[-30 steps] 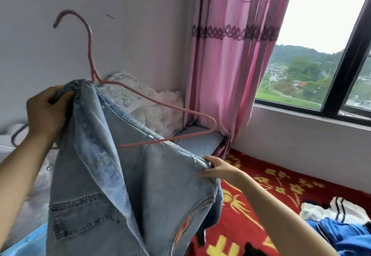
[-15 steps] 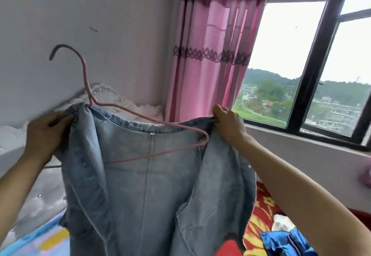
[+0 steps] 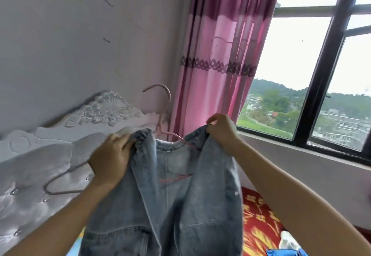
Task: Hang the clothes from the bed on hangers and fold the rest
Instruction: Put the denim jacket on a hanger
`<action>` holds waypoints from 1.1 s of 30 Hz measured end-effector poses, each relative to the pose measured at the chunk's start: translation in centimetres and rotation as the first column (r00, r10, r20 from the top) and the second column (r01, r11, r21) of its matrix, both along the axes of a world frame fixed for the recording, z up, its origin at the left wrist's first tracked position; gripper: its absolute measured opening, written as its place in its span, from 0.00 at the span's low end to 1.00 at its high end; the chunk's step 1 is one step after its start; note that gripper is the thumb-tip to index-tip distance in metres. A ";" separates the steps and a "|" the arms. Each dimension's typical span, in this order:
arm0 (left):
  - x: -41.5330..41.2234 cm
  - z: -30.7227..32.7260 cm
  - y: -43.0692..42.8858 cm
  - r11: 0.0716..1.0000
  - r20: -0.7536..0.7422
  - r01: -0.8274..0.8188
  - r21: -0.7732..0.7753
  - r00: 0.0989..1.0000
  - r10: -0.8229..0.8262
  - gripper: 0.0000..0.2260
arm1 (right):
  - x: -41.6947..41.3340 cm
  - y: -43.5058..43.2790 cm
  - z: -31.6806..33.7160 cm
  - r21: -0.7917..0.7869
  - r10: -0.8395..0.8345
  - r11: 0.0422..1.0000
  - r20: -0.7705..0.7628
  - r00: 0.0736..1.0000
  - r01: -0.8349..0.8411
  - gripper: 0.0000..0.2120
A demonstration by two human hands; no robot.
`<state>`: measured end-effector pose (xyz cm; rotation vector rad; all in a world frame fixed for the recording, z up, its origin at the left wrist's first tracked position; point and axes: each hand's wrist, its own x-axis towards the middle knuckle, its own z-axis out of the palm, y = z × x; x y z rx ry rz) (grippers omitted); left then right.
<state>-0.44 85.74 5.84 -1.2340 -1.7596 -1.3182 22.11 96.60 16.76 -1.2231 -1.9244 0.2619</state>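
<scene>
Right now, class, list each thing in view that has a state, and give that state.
Denim garment: held up by both shoulders.
Pink hanger: inside garment, hook sticking out above.
Left hand: grips one shoulder.
Right hand: pinches other shoulder.
Curtain: gathered beside window.

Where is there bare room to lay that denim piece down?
The red patterned carpet between the denim garment and the wall under the window shows bare. Toward the bottom corner it is crowded with white and blue clothes. The window ledge is also bare.

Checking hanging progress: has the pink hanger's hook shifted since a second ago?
Yes. The hook went rightward, from left of the headboard crest to beside the curtain.
</scene>
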 end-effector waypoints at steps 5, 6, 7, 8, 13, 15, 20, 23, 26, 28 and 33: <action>0.3 -1.6 0.4 0.997 0.258 0.040 0.063 0.965 -0.055 0.11 | -1.5 -4.7 -3.3 -0.351 0.546 0.775 -0.049 0.837 -0.526 0.13; -0.5 -1.5 0.0 0.995 0.271 0.018 0.100 0.961 -0.045 0.10 | -0.6 -4.7 -3.8 -0.336 0.586 0.772 0.047 0.809 -0.540 0.13; -1.2 -1.3 -0.4 0.992 0.279 0.002 0.124 0.960 -0.037 0.10 | 0.4 -4.4 -4.0 -0.193 0.516 0.853 0.157 0.842 -0.486 0.11; -1.8 -1.0 -0.8 0.990 0.289 -0.002 0.140 0.957 -0.038 0.09 | 1.4 -3.5 -3.8 0.050 0.348 0.929 0.228 0.909 -0.368 0.09; -1.4 1.5 -1.9 0.976 0.215 0.092 0.198 0.967 -0.134 0.10 | 3.4 -0.2 -1.2 0.157 0.096 0.960 0.597 0.796 -0.233 0.19; -1.0 2.9 -2.1 0.973 0.177 0.140 0.184 0.969 -0.173 0.12 | 3.0 0.6 -1.1 0.018 0.182 0.974 0.542 0.820 -0.227 0.09; -4.7 6.0 -4.0 0.793 0.184 0.428 -0.433 0.904 -0.387 0.07 | 4.5 2.8 -2.5 -0.032 0.116 0.993 0.202 0.972 -0.112 0.15; -7.1 5.9 -6.2 0.680 0.261 0.452 -0.577 0.891 -0.371 0.10 | 5.7 3.7 -3.3 -0.063 0.112 0.992 0.091 0.990 -0.107 0.15; -6.9 4.8 -7.9 0.757 0.316 0.542 -0.364 0.837 -0.448 0.08 | 4.8 3.4 -3.6 -0.135 0.229 0.967 0.081 0.970 -0.217 0.24; -6.4 4.6 -8.9 0.789 0.303 0.525 -0.318 0.845 -0.440 0.04 | 3.8 2.8 -3.4 -0.180 0.344 0.933 0.180 0.922 -0.313 0.22; -6.6 3.7 -13.7 0.939 0.233 0.291 -0.184 0.941 -0.246 0.11 | 2.1 0.5 -2.8 -0.372 0.644 0.742 0.161 0.748 -0.558 0.10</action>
